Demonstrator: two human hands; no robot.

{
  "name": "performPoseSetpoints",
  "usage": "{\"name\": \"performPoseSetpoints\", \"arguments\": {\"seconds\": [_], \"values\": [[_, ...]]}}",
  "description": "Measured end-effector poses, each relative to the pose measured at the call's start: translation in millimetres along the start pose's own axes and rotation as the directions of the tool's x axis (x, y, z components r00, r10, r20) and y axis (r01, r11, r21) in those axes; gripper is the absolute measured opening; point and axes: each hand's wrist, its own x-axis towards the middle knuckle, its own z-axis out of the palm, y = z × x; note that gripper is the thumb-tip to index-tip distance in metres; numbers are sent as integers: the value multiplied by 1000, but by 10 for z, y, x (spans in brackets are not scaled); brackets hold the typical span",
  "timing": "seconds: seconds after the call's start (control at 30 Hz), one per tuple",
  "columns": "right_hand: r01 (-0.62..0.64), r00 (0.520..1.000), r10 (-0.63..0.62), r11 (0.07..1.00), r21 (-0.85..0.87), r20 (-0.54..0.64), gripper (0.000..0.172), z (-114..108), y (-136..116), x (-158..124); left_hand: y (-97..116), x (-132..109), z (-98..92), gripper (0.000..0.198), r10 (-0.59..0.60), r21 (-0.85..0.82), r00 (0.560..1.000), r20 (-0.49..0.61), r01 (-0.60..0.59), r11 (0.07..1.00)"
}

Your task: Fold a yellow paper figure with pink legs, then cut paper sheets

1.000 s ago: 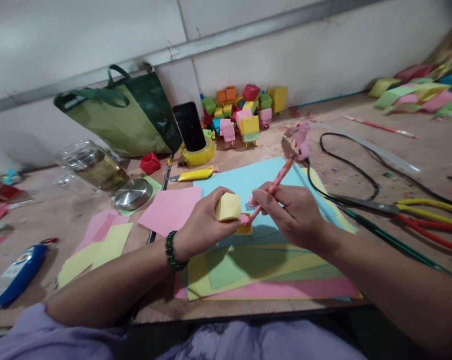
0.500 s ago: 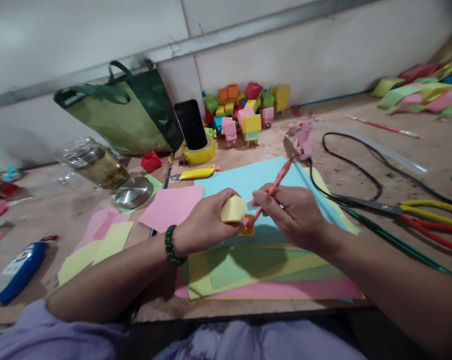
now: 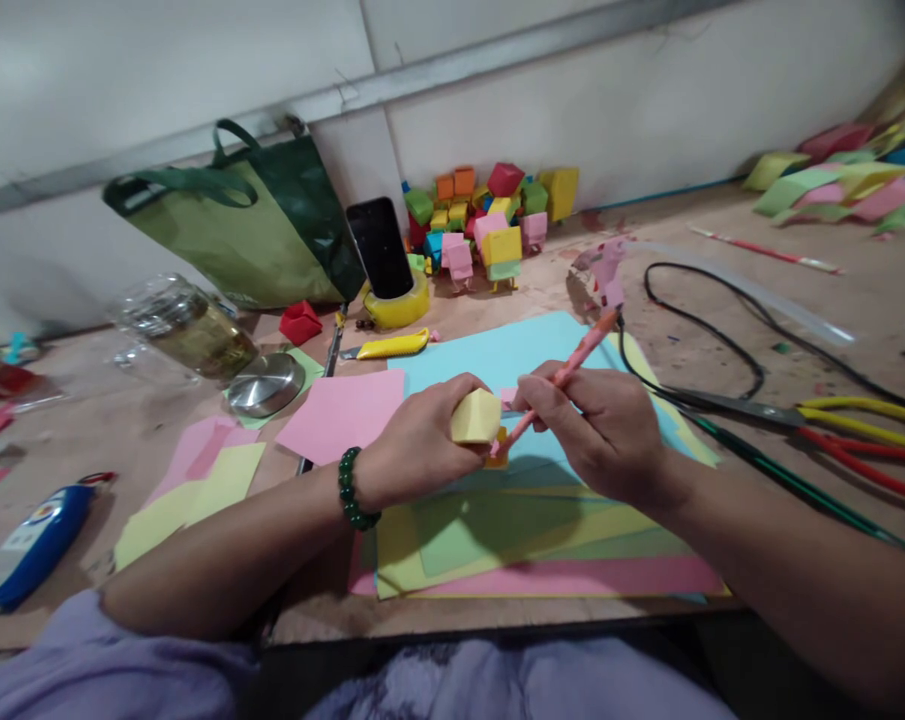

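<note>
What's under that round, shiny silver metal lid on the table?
Light green paper peeks out from under the round silver metal lid; anything else directly beneath is covered.

We face a pale wall (image 3: 647, 120) crossed by a grey metal rail (image 3: 459, 69), which climbs to the right in our view. Above the rail, soft light whitens a smooth panel (image 3: 159, 70); below it, the surface looks greyer. A vertical seam (image 3: 367, 35) runs down to the rail, where we see thin strands (image 3: 344, 90). Well beneath the rail, a blue strip (image 3: 662, 195) marks where the wall meets a brown tabletop (image 3: 332, 615), worn and stained.
</note>
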Motion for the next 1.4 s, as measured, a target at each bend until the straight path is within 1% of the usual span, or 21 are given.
{"name": "performPoseSetpoints", "arguments": {"seconds": [0.17, 0.3, 0.43, 0.6, 0.8, 1.0, 1.1, 1.23, 1.33, 1.4], "values": [[48, 999, -47, 998, -34, 19, 32, 30, 39, -20, -58, -10, 72, 25, 44, 118, 999, -8, -43, 992], [105, 994, -104, 993, -45, 34, 31, 42, 64, -32, -71, -9, 84, 20, 82, 213, 996, -20, -76, 974], [141, 988, -138, 989, -39, 70, 31, 42, 66, -41, -56, -9, 71, 17, 53, 179, 999, 5, -53, 982], [166, 982, -162, 986, -33, 98, 31, 72, 95, -52, -71, -16, 69, 16, 31, 165, 1000, 5, -31, 986], [156, 983, -148, 986, -64, 110, 31, 106, 141, -48, -90, -15, 72, 17, 29, 149, 999, 21, -32, 988], [110, 978, -88, 988, -110, 188, 33, 120, 157, -53, -88, -18, 63, 17, 28, 160, 999, 21, -31, 987], [122, 971, -95, 986, -112, 220, 32, 130, 162, -56, -89, -26, 61, 20, 36, 157, 999, 17, -39, 987], [137, 972, -108, 982, -129, 208, 32, 114, 157, -58, -82, -33, 60, 22, 34, 149, 999, 21, -37, 988], [105, 983, -91, 991, -79, 159, 33, 83, 147, -59, -70, -36, 56, 23, 22, 149, 999, 26, -26, 989], [97, 985, -87, 993, -63, 151, 34, 74, 150, -59, -61, -39, 51, 23, 15, 147, 1000, 25, -18, 989]]}}
